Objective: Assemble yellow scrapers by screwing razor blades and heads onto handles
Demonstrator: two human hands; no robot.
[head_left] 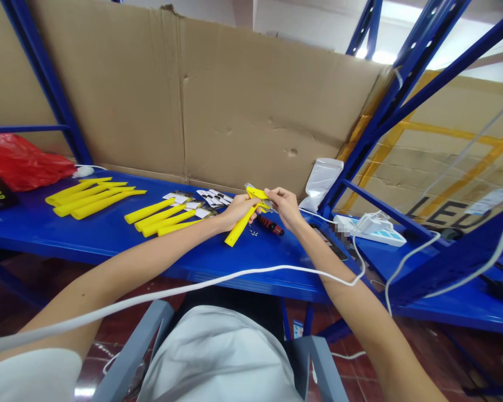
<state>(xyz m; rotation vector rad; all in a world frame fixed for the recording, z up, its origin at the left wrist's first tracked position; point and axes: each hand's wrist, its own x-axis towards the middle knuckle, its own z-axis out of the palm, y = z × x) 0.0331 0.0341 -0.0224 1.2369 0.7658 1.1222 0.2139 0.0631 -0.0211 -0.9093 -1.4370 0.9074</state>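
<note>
My left hand (237,214) is closed around a yellow plastic handle (238,229), whose wide end points down towards me. A second yellow piece (255,193) sits across its upper end, with something clear or metallic at its edge. My right hand (285,206) pinches the right side of that upper piece; the fingertips partly hide it. Just below the hands lie a red and black screwdriver (271,225) and several small screws (254,233). Left of my left hand, several yellow handles (153,211) lie beside black-and-white cards (213,197).
More yellow handles (103,202) lie in a group at the left, near a red plastic bag (20,162). A white power strip (385,233) and a dark phone-like device (331,244) are at the right. A white cable (235,275) crosses in front; cardboard (243,100) stands behind.
</note>
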